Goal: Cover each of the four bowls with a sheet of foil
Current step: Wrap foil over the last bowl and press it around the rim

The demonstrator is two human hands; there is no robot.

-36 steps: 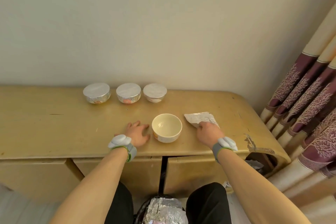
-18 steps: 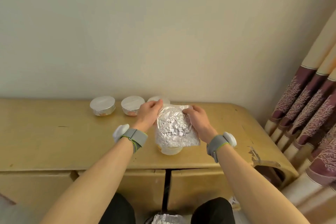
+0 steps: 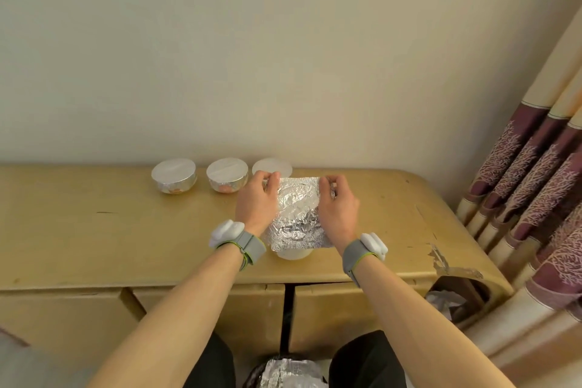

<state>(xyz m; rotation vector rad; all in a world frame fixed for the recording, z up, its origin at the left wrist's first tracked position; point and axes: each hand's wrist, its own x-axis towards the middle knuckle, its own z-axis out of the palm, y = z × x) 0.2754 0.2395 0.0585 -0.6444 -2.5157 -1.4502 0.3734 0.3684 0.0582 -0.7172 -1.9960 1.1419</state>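
Observation:
A crinkled foil sheet [image 3: 296, 214] is stretched flat between my hands above a cream bowl [image 3: 293, 253], of which only the lower front shows. My left hand [image 3: 256, 201] pinches the sheet's far left corner and my right hand [image 3: 338, 206] pinches its far right corner. Three bowls with foil tops stand in a row near the wall: the left one [image 3: 174, 175], the middle one [image 3: 226, 174] and the right one [image 3: 272, 167], partly hidden behind my left hand.
The yellow wooden cabinet top [image 3: 94, 230] has a chipped front right corner [image 3: 441, 258]. Patterned curtains [image 3: 535, 198] hang at the right. A crumpled bundle of foil [image 3: 291, 373] lies low between my knees. A plain wall rises behind the bowls.
My right hand lifted the foil sheet from the cabinet top, my left hand joined it, and both spread the sheet over the open bowl. The view has also tilted up slightly.

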